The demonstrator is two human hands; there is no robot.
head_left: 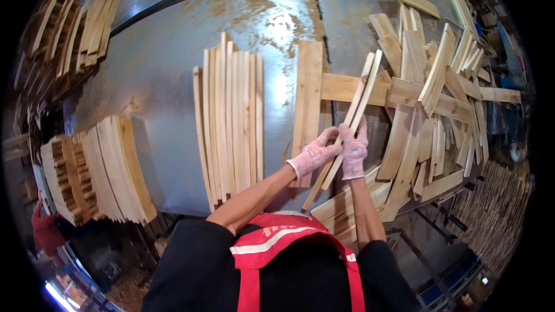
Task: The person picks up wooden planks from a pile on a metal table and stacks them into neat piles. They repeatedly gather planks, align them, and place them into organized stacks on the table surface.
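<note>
Two narrow wooden slats (362,88) slant up and away from me, held side by side a little above the table. My left hand (317,153), in a pinkish knit glove, is closed around their near part. Just to its right, my right hand (354,150), gloved alike, grips the same slats with its fingers wrapped along the right side. Beneath and left of them lies a wide flat board (307,86). Another board (347,88) runs crosswise behind the slats. Left of my hands, a row of slats (234,115) stands on edge, packed together.
A loose heap of boards (428,104) covers the right side of the metal table (165,69). Neat stacks of slats (115,167) sit at the left edge, with more piles (87,29) at the far left. Sawdust is scattered over the surface. A person in red (46,228) is at the lower left.
</note>
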